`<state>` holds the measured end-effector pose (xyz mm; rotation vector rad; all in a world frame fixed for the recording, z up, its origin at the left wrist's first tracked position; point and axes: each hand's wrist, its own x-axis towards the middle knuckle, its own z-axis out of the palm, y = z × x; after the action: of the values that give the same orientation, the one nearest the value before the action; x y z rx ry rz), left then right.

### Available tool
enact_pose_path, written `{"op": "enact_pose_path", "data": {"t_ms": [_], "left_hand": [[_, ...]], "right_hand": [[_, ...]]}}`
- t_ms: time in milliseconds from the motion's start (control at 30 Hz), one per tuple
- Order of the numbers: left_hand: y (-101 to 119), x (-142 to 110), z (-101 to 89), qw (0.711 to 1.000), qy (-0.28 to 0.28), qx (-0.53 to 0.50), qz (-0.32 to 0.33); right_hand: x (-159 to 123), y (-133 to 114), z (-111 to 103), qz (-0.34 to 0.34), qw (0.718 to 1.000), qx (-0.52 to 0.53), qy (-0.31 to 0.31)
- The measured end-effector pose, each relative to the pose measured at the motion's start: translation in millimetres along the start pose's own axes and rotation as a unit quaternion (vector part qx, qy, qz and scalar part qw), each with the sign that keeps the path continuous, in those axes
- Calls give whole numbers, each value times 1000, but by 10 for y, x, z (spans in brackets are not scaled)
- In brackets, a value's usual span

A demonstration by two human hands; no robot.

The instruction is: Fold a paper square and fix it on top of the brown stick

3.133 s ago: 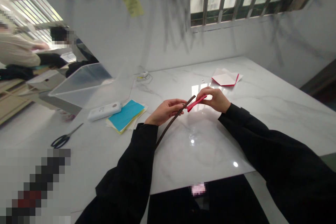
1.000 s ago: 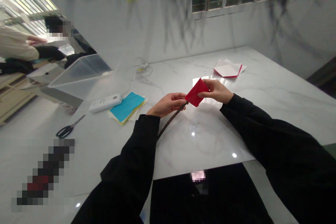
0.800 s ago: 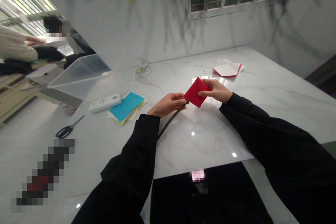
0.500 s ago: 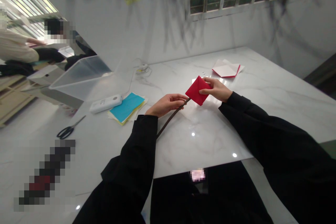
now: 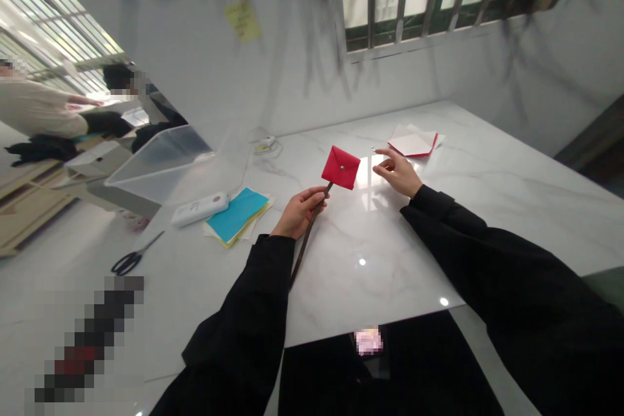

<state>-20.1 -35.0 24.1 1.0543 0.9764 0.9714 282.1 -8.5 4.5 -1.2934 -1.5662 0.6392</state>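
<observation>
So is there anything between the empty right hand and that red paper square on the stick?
Nothing visible. The right hand hovers open beside the red paper square, with only bare table showing in the gap. The left hand holds the stick.

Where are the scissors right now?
In the head view, the black scissors lie on the white table at the left, nearer than the white remote and blue paper.

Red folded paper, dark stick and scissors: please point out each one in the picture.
red folded paper point(image 5: 340, 168), head view, on the middle of its red face.
dark stick point(image 5: 303, 249), head view, on the shaft below the left hand point(image 5: 298, 212).
scissors point(image 5: 127, 262), head view, on the black handles.
</observation>
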Motion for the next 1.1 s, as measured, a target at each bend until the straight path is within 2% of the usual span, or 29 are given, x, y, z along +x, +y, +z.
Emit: {"op": "enact_pose_path", "data": {"t_ms": [100,200,300,467,533,633,833,900,967,1033,1100], "left_hand": [[9,-3,36,1000,-8,14,-2],[13,-12,62,1000,-15,19,-2],[17,-17,72,999,-26,27,-1],[35,-25,85,999,-22,23,5],[43,-30,92,1000,-16,19,10],[50,-36,102,1000,-16,16,19],[31,-28,110,1000,-22,16,15],[29,-28,107,1000,-24,16,11],[33,-30,103,1000,-19,12,9],[41,-33,100,1000,-10,4,7],[47,-35,99,1000,-4,-1,6]], "right_hand": [[-74,-145,2,-23,997,-74,5],[-144,-279,27,-37,995,-95,-18],[-162,-295,45,-32,991,-118,-47],[-117,-191,32,11,961,-221,-164],[-103,-171,30,17,953,-236,-188],[-107,-181,39,18,957,-237,-169],[-145,-245,38,14,978,-207,-27],[-147,-257,27,3,981,-194,-15],[-145,-258,20,3,976,-206,-75],[-143,-252,21,14,958,-233,-165],[-142,-239,32,17,943,-249,-221]]}}
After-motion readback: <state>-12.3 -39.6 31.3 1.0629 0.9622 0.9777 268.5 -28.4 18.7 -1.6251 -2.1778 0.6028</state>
